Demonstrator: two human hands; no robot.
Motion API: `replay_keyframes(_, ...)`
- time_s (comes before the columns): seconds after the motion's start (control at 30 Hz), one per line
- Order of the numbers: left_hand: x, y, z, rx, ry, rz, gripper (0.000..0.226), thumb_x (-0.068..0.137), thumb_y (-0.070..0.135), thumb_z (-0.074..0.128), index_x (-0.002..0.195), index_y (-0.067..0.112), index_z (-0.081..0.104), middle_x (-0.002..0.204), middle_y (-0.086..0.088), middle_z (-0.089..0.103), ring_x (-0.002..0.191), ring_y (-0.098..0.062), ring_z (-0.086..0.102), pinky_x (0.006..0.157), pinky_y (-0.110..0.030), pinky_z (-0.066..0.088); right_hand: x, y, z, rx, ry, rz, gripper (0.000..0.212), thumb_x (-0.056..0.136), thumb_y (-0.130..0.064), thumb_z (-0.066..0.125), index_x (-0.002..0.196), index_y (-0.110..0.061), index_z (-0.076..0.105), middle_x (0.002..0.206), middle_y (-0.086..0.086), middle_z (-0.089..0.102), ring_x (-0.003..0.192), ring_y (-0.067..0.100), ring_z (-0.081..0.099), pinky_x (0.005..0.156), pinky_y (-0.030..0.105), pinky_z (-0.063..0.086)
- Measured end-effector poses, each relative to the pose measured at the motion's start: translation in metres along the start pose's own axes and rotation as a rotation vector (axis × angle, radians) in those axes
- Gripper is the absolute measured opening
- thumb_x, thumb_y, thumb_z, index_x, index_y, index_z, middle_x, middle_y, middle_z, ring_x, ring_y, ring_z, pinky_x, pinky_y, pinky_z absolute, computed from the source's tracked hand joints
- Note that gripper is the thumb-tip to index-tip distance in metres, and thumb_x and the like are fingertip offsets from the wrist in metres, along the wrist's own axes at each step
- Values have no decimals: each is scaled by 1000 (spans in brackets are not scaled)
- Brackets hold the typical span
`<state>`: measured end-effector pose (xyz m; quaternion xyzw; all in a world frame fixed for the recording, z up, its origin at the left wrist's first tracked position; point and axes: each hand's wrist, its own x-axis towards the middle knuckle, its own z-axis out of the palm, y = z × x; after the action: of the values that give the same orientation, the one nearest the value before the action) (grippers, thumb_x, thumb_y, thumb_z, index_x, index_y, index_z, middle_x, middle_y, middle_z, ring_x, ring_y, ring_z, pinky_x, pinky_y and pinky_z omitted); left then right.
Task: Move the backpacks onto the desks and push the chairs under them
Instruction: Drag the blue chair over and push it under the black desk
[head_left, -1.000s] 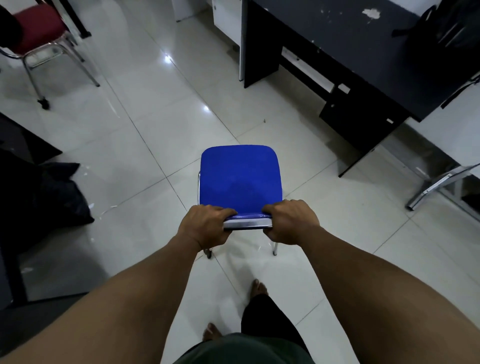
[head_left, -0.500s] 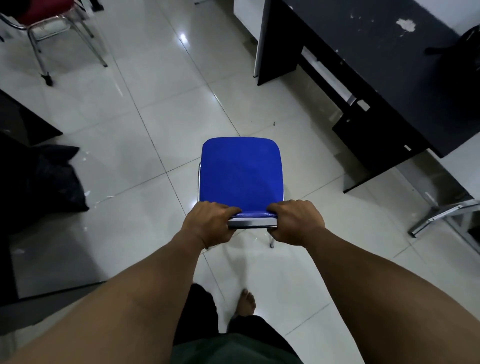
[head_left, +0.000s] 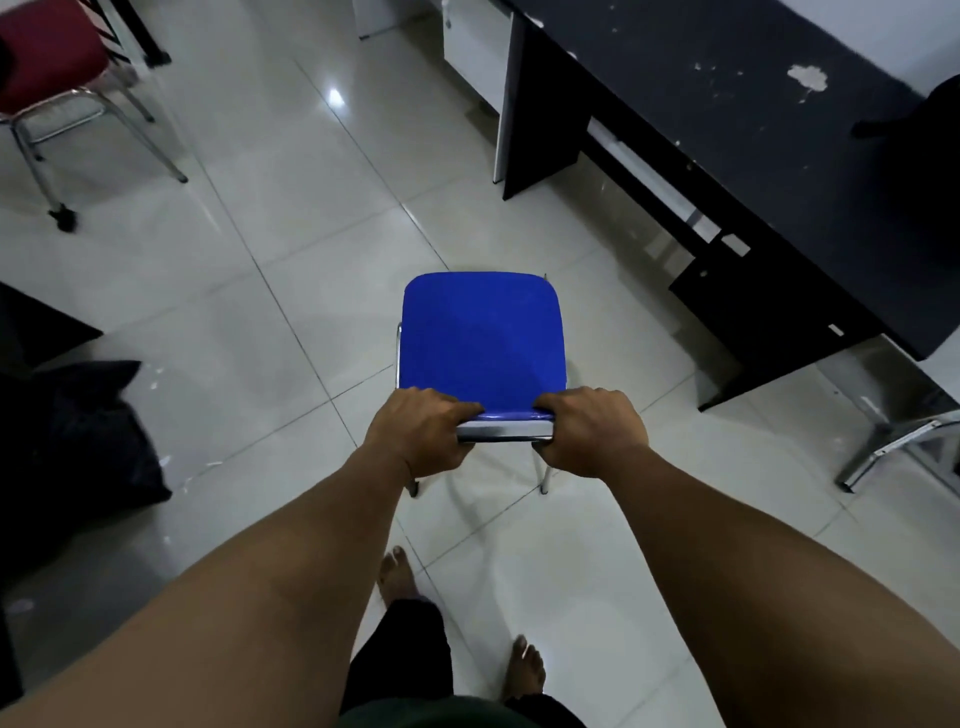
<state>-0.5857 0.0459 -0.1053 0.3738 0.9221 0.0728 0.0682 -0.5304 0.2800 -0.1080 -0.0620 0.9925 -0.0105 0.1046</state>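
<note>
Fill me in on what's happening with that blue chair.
A person grips the back of the blue chair with both hands, left hand and right hand, standing barefoot on the tiled floor. The chair is out in the open, not yet under the black desk ahead to the right. A red chair stands far left.

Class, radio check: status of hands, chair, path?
Both hands, left and right, grip blue chair backrest. Chair on open floor, short of black desk. Path clear.
</note>
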Motion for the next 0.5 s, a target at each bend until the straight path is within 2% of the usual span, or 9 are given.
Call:
replay_keyframes(0.07, 19, -17, -3, 4, 9, 36, 35, 86, 48, 53, 117, 38, 65, 87, 9, 73, 73, -18, 67, 65, -28, 52, 20, 1, -5, 2, 14, 42, 30, 75, -56, 50, 95, -38, 62, 71, -11, 63, 59, 19, 57, 52, 26, 38)
replay_keyframes(0.2, 50, -46, -9, 17, 15, 82, 37, 87, 49, 52, 120, 37, 65, 87, 8, 73, 72, -19, 66, 66, -28, 53, 50, 1, -12, -22, 57, 99, 25, 72, -54, 52, 87, -38, 63, 63, -10, 60, 53, 19, 48, 46, 22, 22)
replay_keyframes(0.37, 78, -72, -16, 3, 5, 140, 38, 88, 47, 52, 122, 34, 65, 87, 5, 73, 72, -23, 67, 67, -34, 55, 82, 4, -16, -12, 39, 149, 27, 74, -57, 50, 89, -39, 63, 63, -12, 59, 54, 14, 53, 47, 21, 28)
replay_keyframes(0.5, 104, -97, -23, 24, -18, 175, 39, 90, 50, 48, 124, 36, 62, 88, 7, 73, 72, -19, 65, 68, -32, 55, 108, 4, -20, -16, 56, 189, 30, 74, -59, 49, 92, -39, 64, 65, -11, 61, 56, 16, 54, 47, 22, 28)
